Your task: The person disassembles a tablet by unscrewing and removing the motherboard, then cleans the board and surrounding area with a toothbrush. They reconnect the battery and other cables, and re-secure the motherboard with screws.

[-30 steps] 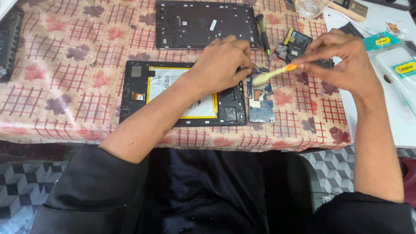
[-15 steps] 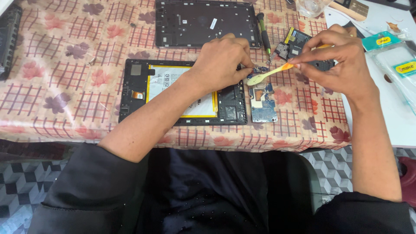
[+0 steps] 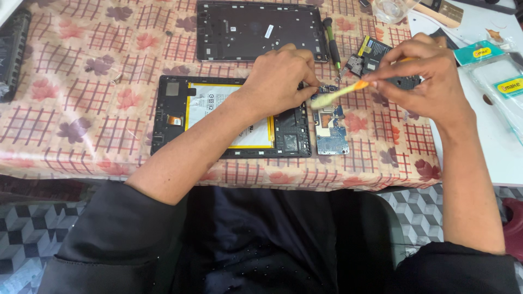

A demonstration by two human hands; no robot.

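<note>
Blue circuit board [image 3: 331, 126] lies on the checked surface [image 3: 81, 109], touching the opened tablet [image 3: 231, 116] at its 3 o'clock edge. Left hand [image 3: 283, 79] pins the board's top, fingers pressed together. Right hand [image 3: 430, 76] has its grip clamped on an orange-handled brush [image 3: 340, 93], bristles over the board. Tablet back cover [image 3: 260, 30] at 12 o'clock.

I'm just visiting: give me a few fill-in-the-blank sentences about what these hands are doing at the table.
The right hand holds a small ___ with an orange handle.
Its bristles touch the blue circuit board, pinned at its top end by the ___ hand.
The opened tablet shows a white battery edged in ___.
A green-handled ___ lies beside the black back cover.

Missing words: brush; left; yellow; screwdriver
</note>
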